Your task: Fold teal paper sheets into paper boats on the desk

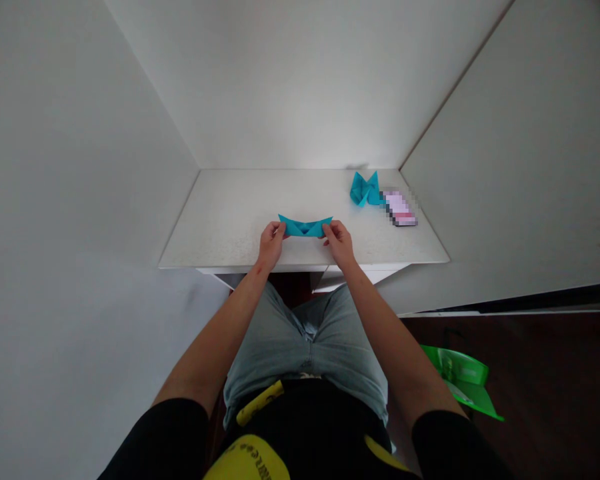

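A blue folded paper boat is stretched between my two hands, just above the front part of the white desk. Its pointed ends rise at either side, and a small peak shows in its middle. My left hand pinches the left end between thumb and fingers. At the opposite end, my right hand grips the paper the same way. Both sets of fingertips partly hide the boat's ends. Farther back on the right lies another piece of blue folded paper with upright points.
Beside the second blue paper lies a phone, its screen pixelated. Walls close in the desk at the back, left and right. Below the desk's front edge is a white drawer. A green plastic object stands low on the right, above the dark floor.
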### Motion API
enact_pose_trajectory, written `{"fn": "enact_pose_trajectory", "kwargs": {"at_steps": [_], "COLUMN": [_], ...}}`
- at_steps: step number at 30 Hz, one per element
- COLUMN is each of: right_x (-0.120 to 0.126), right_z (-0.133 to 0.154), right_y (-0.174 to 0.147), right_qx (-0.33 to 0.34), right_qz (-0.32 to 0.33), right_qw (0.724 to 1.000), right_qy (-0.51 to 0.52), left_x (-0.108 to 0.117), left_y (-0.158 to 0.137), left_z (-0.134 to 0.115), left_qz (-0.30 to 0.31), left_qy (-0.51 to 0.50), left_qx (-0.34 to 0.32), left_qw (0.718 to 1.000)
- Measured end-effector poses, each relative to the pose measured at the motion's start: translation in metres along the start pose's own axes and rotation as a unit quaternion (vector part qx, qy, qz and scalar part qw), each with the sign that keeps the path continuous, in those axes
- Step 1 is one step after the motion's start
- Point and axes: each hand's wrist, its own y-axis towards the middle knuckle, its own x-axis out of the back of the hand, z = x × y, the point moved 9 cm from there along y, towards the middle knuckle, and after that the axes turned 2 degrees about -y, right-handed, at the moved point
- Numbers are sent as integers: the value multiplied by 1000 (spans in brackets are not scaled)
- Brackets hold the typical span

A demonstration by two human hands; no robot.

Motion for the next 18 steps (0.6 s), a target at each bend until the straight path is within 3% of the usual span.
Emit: {"fn": "enact_pose_trajectory", "kwargs": {"at_steps": [6, 13, 18], "right_x": [2, 0, -2], "right_z": [-8, 0, 12], "right_y": [1, -3, -7], "right_qx": [-29, -21, -15], "right_qz": [-18, 3, 32], "right_qw": [998, 998, 999], "right_qy": [48, 59, 26], "left_x": [9, -5, -16], "left_y": [2, -3, -10], "left_z": [13, -5, -11], "left_qz": [-59, 50, 107], "left_qy": [-53, 44, 73], "left_qx": [49, 9, 19], "left_qw": [996, 998, 991]}}
